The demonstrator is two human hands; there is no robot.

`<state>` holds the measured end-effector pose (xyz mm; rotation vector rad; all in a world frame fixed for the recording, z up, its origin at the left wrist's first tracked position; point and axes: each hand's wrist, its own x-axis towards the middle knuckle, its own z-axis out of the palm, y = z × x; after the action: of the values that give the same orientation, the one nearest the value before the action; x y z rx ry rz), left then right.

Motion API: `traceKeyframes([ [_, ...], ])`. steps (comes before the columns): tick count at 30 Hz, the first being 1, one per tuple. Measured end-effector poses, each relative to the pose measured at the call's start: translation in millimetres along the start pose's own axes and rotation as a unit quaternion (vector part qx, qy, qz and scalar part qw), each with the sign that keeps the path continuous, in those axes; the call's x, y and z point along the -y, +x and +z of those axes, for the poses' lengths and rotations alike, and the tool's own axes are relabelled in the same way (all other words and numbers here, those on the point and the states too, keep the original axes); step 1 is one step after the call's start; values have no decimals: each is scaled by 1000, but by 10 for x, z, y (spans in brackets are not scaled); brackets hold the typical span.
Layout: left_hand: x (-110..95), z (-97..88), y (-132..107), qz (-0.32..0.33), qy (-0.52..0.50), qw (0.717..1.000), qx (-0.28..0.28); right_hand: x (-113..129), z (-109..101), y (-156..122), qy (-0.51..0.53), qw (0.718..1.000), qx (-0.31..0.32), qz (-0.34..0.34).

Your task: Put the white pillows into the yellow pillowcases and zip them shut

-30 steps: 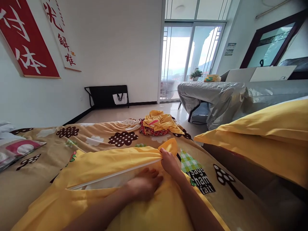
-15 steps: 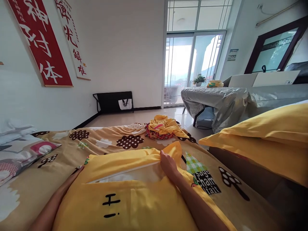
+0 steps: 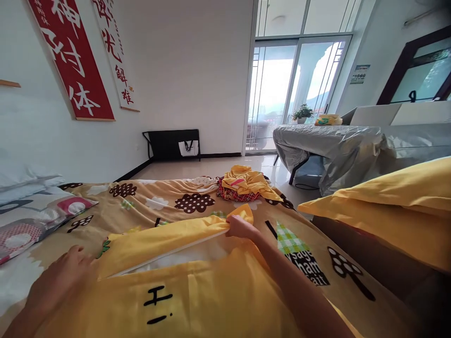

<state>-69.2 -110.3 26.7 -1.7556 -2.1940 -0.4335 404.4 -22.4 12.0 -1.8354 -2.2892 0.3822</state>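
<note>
While right hand (image 3: 241,226) pinches pillowcase (image 3: 207,300), left hand (image 3: 61,277): loosely open, seemingly empty; apparent step: straightening opening (image 3: 179,257); likely need: left-side grip.

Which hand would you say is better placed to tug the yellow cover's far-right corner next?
Right, probably: the right hand grips the yellow cover beside that corner; the left hand, blurred, is at the opposite side.

viewing remotely, i log: left hand (image 3: 59,280), blurred, and right hand (image 3: 243,226), both bare; left forearm (image 3: 21,324) and right forearm (image 3: 294,285) also bare to view's edge.
</note>
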Motion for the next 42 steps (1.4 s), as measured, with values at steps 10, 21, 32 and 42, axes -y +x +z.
traceKeyframes([
  [10,-3285,-487,-144,457,30,855,245,-43,156,-308,1,997,-78,22],
  [21,-3710,305,191,500,-40,843,195,-125,200,-325,42,992,-100,69],
  [32,-3588,554,181,495,-151,847,122,-116,128,-330,-47,991,-77,101],
  [42,-3541,492,93,452,-203,859,129,-163,257,-305,62,982,-172,46],
])
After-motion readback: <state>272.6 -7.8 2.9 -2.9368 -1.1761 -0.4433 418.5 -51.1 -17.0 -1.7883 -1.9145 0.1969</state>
